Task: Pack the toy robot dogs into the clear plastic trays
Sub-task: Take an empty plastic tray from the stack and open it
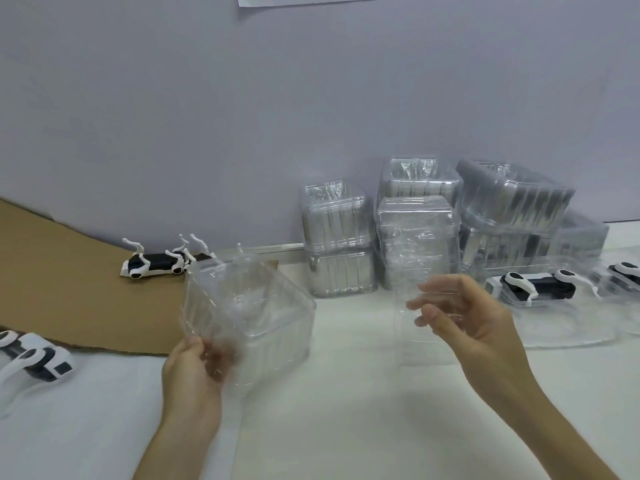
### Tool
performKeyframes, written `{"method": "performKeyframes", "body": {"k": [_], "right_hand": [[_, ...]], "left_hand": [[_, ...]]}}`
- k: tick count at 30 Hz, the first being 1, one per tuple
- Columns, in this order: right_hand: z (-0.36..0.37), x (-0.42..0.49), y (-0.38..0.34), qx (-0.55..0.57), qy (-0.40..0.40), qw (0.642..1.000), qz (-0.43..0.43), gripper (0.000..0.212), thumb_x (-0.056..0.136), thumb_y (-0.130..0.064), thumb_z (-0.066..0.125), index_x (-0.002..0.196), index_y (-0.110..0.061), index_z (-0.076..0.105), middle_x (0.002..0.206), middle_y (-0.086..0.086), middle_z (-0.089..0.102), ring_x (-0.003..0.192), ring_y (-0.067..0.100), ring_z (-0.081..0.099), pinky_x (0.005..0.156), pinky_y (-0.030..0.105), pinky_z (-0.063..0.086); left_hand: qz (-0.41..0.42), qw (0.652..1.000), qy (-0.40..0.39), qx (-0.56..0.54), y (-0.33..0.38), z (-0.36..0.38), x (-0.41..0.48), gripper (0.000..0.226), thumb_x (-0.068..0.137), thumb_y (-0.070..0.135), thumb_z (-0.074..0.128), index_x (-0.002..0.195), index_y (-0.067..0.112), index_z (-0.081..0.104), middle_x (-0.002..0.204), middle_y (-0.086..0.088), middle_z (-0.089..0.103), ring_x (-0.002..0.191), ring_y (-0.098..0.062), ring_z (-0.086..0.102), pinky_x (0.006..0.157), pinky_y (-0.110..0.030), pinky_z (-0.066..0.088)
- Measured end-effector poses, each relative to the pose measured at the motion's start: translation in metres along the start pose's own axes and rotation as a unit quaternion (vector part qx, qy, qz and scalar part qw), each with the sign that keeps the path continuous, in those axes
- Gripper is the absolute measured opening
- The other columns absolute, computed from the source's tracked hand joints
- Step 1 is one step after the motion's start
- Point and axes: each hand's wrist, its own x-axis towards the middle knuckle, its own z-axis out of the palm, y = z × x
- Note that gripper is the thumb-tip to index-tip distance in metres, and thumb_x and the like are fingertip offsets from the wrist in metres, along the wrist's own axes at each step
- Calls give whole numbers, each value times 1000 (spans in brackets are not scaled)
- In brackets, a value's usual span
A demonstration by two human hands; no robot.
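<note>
Left hand (194, 368) and right hand (467, 320) aloft, fingers (440, 289) curled.

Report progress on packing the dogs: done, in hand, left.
Done: on the right, one dog lies in a clear tray, another dog at the edge. In hand: the left hand grips an empty tray; the right hand pinches a second tray. Left: loose dogs on the cardboard, others at the left edge, plus tray stacks by the wall.

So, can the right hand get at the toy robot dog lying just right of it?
Probably not yet. Nothing stands between the right hand and the toy robot dog, but its fingers pinch a clear plastic tray and would have to let that go first.
</note>
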Motion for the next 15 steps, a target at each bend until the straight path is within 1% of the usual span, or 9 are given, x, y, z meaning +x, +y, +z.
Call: {"method": "performKeyframes", "body": {"k": [3,5,6,7,8,9,12,13,15], "right_hand": [[-1,-1,-1,-1,1,1000,-5,17,87,-14,66,103,-19,66,94,3,75,81,19,72,70,18,53],[-1,-2,-3,-6,6,1000,-16,18,84,-21,65,102,-22,66,94,2,76,81,18,72,71,17,53],[0,-1,-3,-7,5,1000,-20,17,85,-20,66,101,-26,66,94,1,76,81,18,72,71,16,52],[1,-2,-2,-11,0,1000,-22,18,87,-17,66,99,-31,66,94,1,76,82,17,72,72,17,52],[1,-2,-1,-21,-5,999,-24,24,89,-12,67,97,-35,66,94,0,76,83,18,72,73,19,52],[2,-3,0,-35,-11,999,-24,30,90,-8,68,97,-38,65,95,-1,76,85,18,72,75,22,53],[4,-4,3,-73,-26,997,-26,35,90,-8,68,96,-42,63,96,-6,76,90,17,71,78,27,51],[4,-5,4,-80,-29,996,-24,34,91,-9,68,97,-42,62,96,-7,76,91,17,71,79,27,51],[4,-5,8,-95,-34,995,-23,34,91,-9,68,98,-42,62,95,-9,75,92,17,70,78,27,51]], "left_hand": [[-11,998,29,60,4,-8,12,21,101,13,45,84,17,58,67,4,55,52,-7,51,51,-24,39],[5,995,31,97,8,-10,24,20,100,18,50,83,18,59,63,7,54,45,-4,50,47,-22,36],[22,993,26,114,11,-9,32,15,101,19,50,90,17,60,67,6,54,46,-3,51,47,-22,38],[37,991,20,130,12,-5,40,11,102,19,50,101,16,60,71,5,54,52,-4,53,51,-23,40],[51,988,16,146,14,1,50,13,103,19,50,110,16,60,76,4,56,60,-8,53,57,-25,42],[60,984,14,168,14,9,60,15,103,19,51,114,16,60,79,3,57,66,-11,53,61,-28,43],[61,975,-3,212,15,42,88,10,102,20,56,106,17,65,81,3,61,69,-12,54,61,-28,42],[50,974,-9,219,15,54,96,8,100,21,59,100,17,66,80,3,62,69,-14,55,61,-27,43],[24,973,-9,230,10,71,113,16,98,23,63,83,17,64,77,0,60,71,-19,54,63,-28,42]]}}
